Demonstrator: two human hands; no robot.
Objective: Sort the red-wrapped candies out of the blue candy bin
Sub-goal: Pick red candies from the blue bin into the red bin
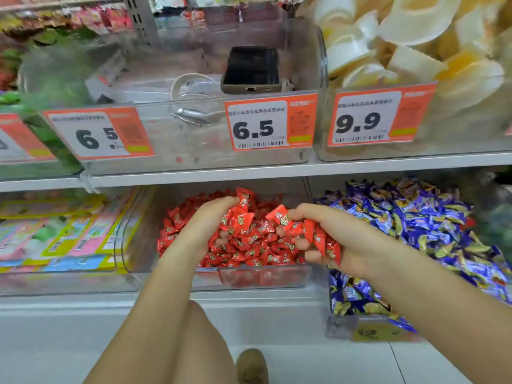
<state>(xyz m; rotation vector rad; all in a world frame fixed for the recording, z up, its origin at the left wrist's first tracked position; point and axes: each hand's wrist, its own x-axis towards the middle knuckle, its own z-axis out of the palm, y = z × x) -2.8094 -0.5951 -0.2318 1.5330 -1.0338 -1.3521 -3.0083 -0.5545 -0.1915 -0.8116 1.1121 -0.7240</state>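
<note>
Currently both hands, left hand (213,217) and right hand (327,234), cup red-wrapped candies (279,217) over the clear red bin's (263,278) front edge, beside blue candy bin (360,325); light, slippery wrappers, scoop from underneath.

Two hands, the left hand (213,217) and the right hand (329,236). Three full price tags (256,124). One phone (252,69). One shoe (250,365). Red candies (249,245) and blue candies (415,217): too many to count.
</note>
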